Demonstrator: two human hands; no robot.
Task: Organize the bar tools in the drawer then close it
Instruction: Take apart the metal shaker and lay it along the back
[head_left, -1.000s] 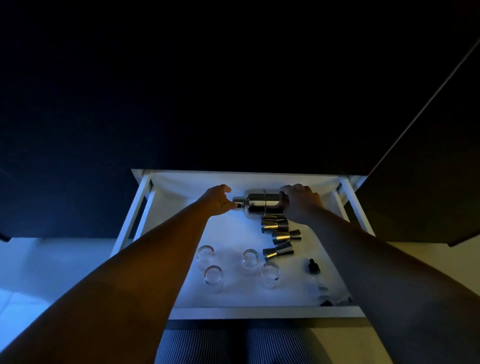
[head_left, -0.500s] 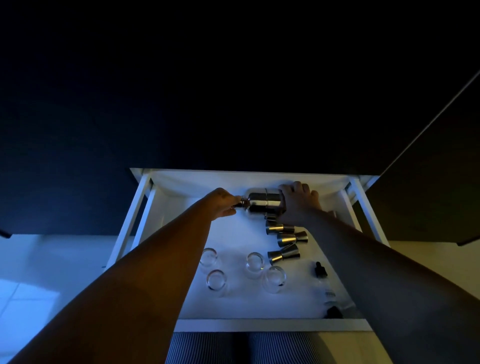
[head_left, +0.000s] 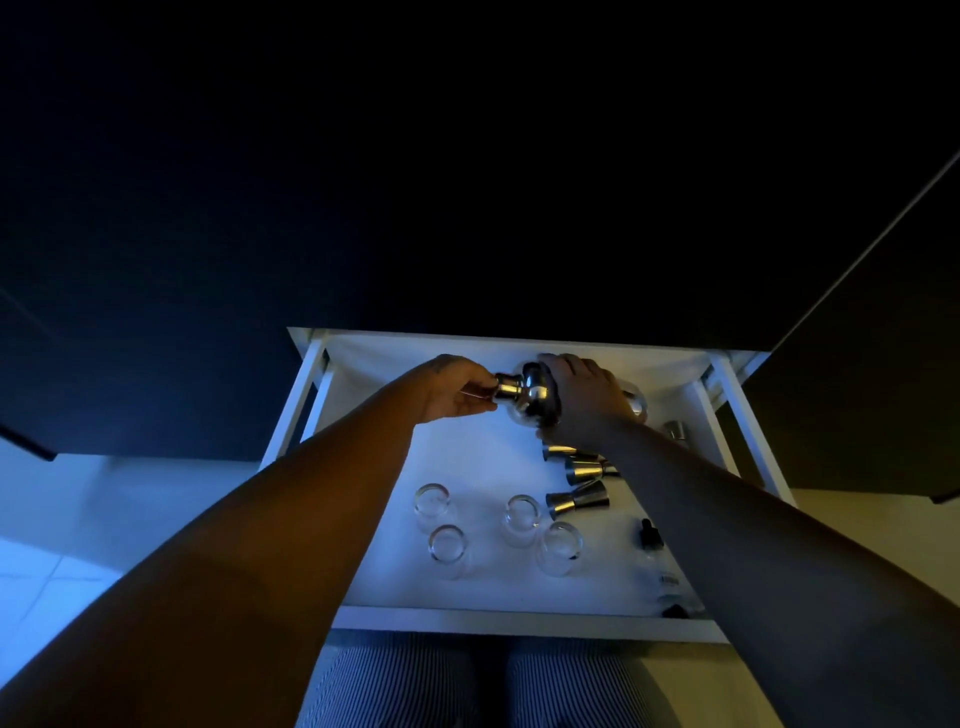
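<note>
I see a shaker (head_left: 530, 397) of glossy mirror-bright metal, jiggers (head_left: 576, 500) of duller brushed metal, tumblers (head_left: 447, 543) of smooth clear glass, and a matt white drawer (head_left: 519, 621).

Looking very dim overall, with the upper half sinking into near-black and only the white drawer (head_left: 524, 621) glowing in cool bluish light from above. Catching small hard glints on the metal shaker (head_left: 530, 395) and the steel measuring cups (head_left: 576, 500), while leaving the clear glasses (head_left: 447, 543) faint and the small items at the drawer's right edge too murky to make out. Bending straight lines outward at the edges, wide-angle style, and tinting the forearms warm orange against blue floor (head_left: 104, 499).
</note>
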